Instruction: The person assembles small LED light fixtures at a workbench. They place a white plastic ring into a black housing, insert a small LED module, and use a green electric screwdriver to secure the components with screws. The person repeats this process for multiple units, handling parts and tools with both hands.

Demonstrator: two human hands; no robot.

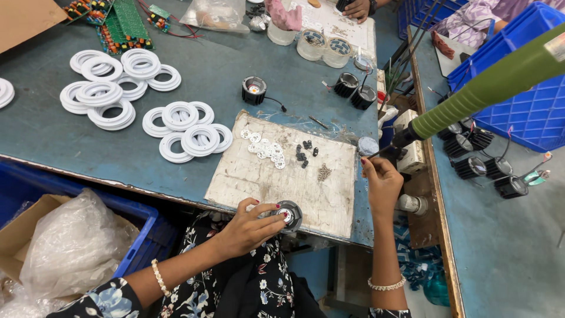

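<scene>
Here, tabletop (pixel 223 76): a blue-grey surface is seen, with a worn white board (pixel 259 176) laid at its near edge.
Green tool (pixel 488 85): a long powered driver is hung slantwise from upper right to lower left, its dark tip pointed down toward the right hand.
White rings (pixel 118 94): stacks are spread to the far left, well apart from both hands.
Black lamp housing (pixel 289 215): it is set upright on the near edge of the board, its round face turned upward.
Left hand (pixel 250 227): the housing is gripped at its left side, the fingers (pixel 272 209) curled around the rim.
Right hand (pixel 382 184): the fingers are pinched narrowly on the driver's thin bit; the housing lies to their lower left, near but apart.
Screws (pixel 323 172): a small heap is left on the board, between the right hand and the housing.
</scene>
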